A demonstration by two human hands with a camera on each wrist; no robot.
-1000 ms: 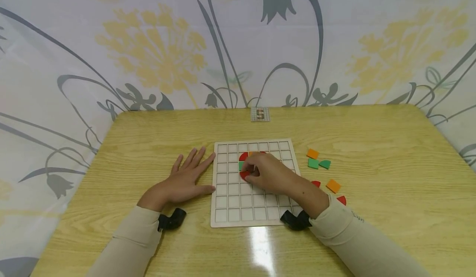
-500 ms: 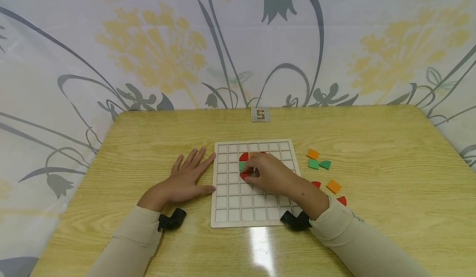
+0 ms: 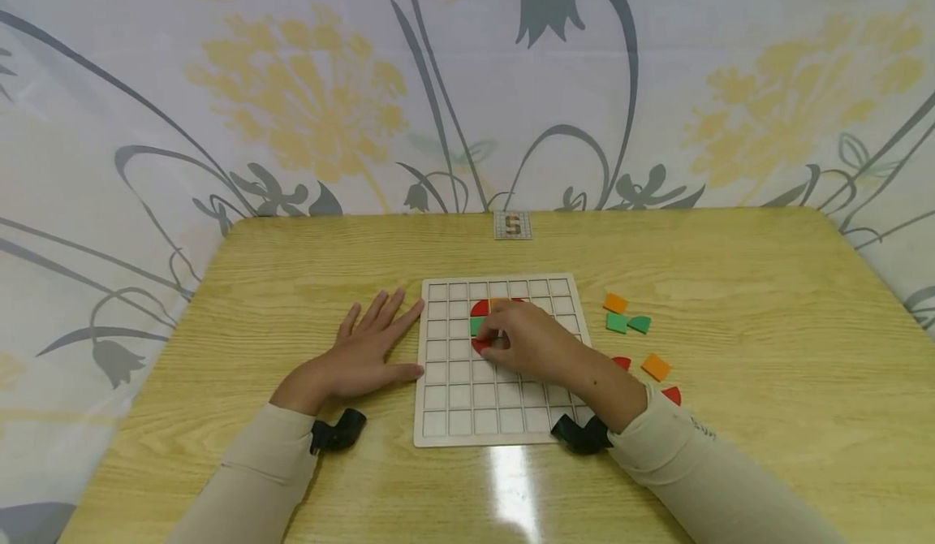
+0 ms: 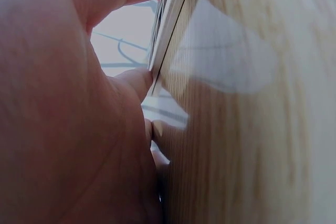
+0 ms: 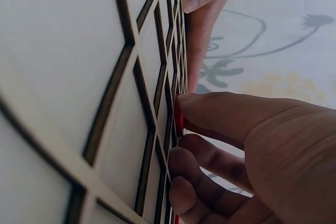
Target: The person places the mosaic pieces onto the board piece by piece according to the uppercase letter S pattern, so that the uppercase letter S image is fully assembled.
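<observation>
My right hand (image 3: 529, 341) is over the white grid board (image 3: 447, 398), its thumb and fingertips at a red quarter-circle tile (image 3: 479, 347). In the right wrist view the thumb lies on the edge of that red tile (image 5: 179, 116), with the other fingers curled close to the board. Just above it in the grid sit a green square tile (image 3: 476, 327) and another red quarter-circle. An orange tile (image 3: 497, 304) and one more red piece show behind the hand, partly hidden. My left hand (image 3: 365, 357) rests flat with fingers spread, thumb and index fingertip touching the board's left edge.
Right of the board lie loose tiles: an orange square (image 3: 615, 303), a green square (image 3: 617, 322), a green quarter-circle (image 3: 639, 325), another orange square (image 3: 656, 367) and two red pieces partly covered by the right arm. A small pattern card (image 3: 513, 226) lies at the table's back edge.
</observation>
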